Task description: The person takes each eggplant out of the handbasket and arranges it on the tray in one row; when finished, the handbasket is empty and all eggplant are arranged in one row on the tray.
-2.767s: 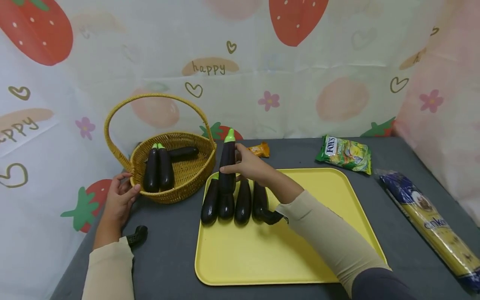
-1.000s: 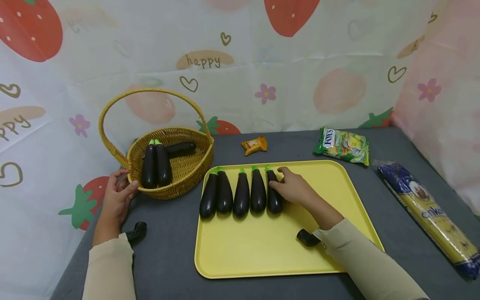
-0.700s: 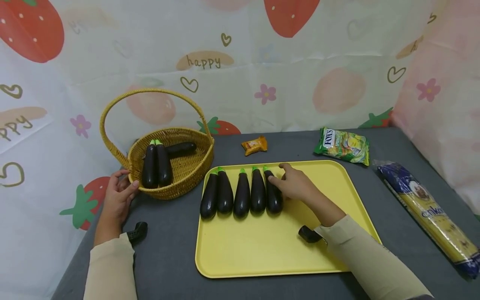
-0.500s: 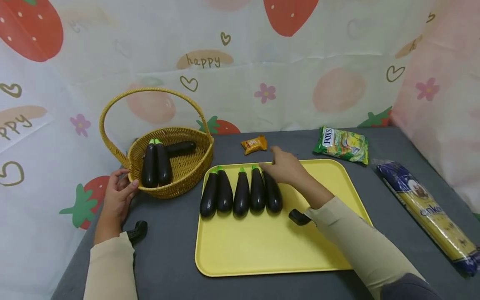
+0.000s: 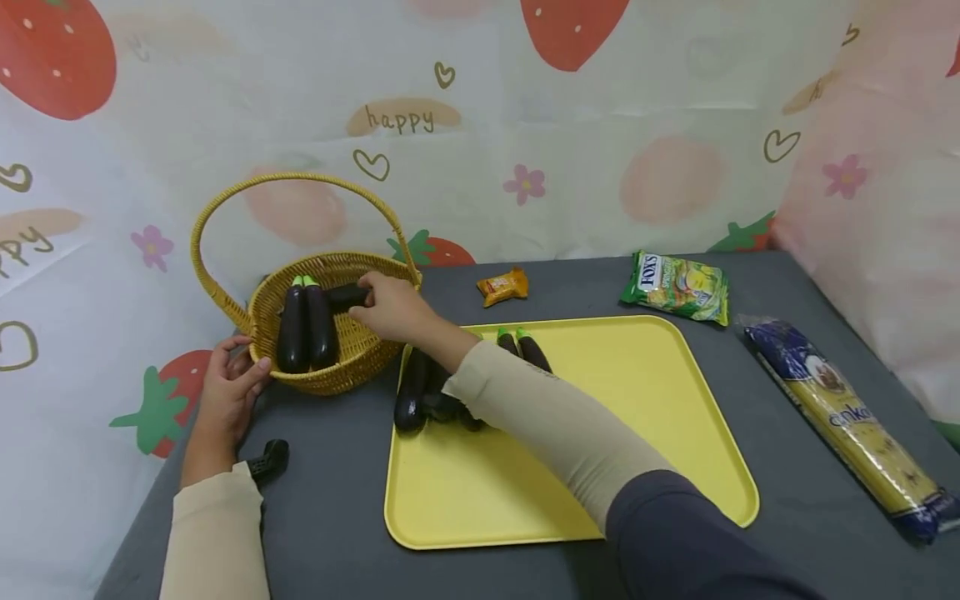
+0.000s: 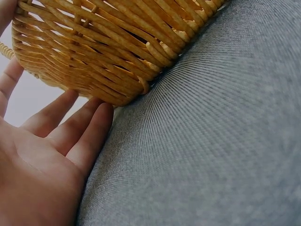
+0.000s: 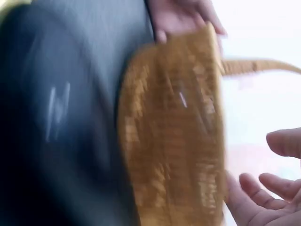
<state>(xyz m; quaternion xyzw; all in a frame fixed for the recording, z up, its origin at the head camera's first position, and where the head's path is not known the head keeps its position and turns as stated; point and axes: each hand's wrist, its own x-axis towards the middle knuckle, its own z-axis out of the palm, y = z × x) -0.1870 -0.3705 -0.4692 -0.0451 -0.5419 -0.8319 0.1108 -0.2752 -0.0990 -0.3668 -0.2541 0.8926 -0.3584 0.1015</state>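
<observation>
The yellow wicker basket (image 5: 360, 367) with a tall handle stands at the left. Inside, two eggplants (image 5: 307, 325) lean side by side, and a third eggplant (image 5: 347, 297) lies crosswise at the back. My right hand (image 5: 397, 308) is over the basket's right side, fingers by this third eggplant's end. In the blurred right wrist view its thumb and fingers are apart. My left hand (image 5: 232, 392) rests against the basket's left side; in the left wrist view its nearly straight fingers (image 6: 87, 122) touch the weave. Several eggplants (image 5: 411, 396) lie on the yellow tray (image 5: 570, 508), partly hidden by my right sleeve.
Behind the tray lies a small orange packet (image 5: 502, 287). A green candy bag (image 5: 675, 287) is at the back right, and a long blue and yellow package (image 5: 847, 425) lies along the right side. A printed cloth (image 5: 570, 217) hangs behind the grey table (image 5: 322, 533).
My right hand set an eggplant down on the tray, shifted the rightmost eggplant leftward and let it go. It has since moved left over the basket. My left hand stays at the basket.
</observation>
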